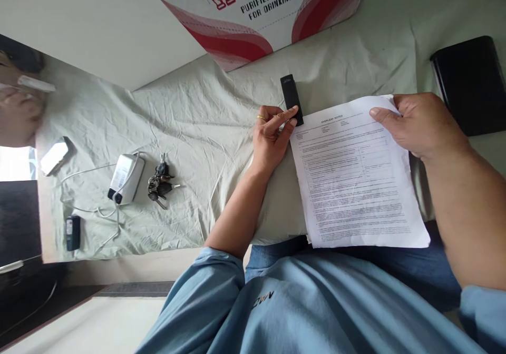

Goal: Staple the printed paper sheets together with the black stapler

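The printed sheets point(356, 180) lay at centre right, on a pillow point(276, 212). The right hand point(421, 125) pinched their top right corner; the left hand point(272, 133) pressed fingertips on the top left edge beside a black stapler point(291, 98). Judged risk: the loose pages could slide out of alignment on the soft pillow.

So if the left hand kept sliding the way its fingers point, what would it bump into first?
Probably the small black device; the left hand's fingers already seem to reach its lower end, beside the printed sheet.

Wrinkled bedsheet point(190, 117) carries keys point(159, 181), charger point(125, 178), papers point(356, 175).
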Demonstrator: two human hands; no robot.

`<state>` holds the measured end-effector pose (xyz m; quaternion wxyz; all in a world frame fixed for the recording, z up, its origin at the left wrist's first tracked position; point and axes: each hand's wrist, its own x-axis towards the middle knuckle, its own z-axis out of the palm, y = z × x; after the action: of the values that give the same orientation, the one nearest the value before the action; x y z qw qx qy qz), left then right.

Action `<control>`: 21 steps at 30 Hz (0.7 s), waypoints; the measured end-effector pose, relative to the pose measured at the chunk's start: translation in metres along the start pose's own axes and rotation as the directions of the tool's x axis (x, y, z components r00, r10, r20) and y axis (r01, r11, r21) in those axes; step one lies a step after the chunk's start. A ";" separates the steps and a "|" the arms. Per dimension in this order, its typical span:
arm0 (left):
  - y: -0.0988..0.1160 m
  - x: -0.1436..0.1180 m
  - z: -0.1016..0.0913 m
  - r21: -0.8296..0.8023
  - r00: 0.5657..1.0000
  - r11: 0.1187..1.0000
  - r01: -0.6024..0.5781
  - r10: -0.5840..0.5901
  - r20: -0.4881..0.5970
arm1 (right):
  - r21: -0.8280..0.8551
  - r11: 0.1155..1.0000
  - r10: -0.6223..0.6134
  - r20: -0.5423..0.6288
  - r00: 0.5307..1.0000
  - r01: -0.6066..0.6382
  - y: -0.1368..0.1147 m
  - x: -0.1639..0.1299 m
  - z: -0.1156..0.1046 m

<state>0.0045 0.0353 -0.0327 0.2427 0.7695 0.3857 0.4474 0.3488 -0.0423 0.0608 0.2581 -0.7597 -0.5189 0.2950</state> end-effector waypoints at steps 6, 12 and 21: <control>0.015 0.001 0.003 0.069 0.999 0.996 0.051 -0.050 -0.021 | 0.124 0.992 -0.021 0.013 1.000 0.019 0.002 0.000 -0.001; 0.011 0.007 0.000 -0.186 0.979 0.963 0.195 -0.204 -0.029 | 0.354 0.935 -0.121 0.318 0.940 0.001 -0.006 -0.010 -0.019; 0.036 0.006 -0.016 -0.450 0.880 0.761 0.468 -0.448 0.158 | 0.566 0.820 -0.074 -0.048 0.996 0.088 -0.006 -0.008 -0.009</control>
<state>0.0064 0.0194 0.0041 0.5334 0.5775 0.4350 0.4391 0.3497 -0.0484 0.0725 0.4906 -0.6295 -0.4364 0.4155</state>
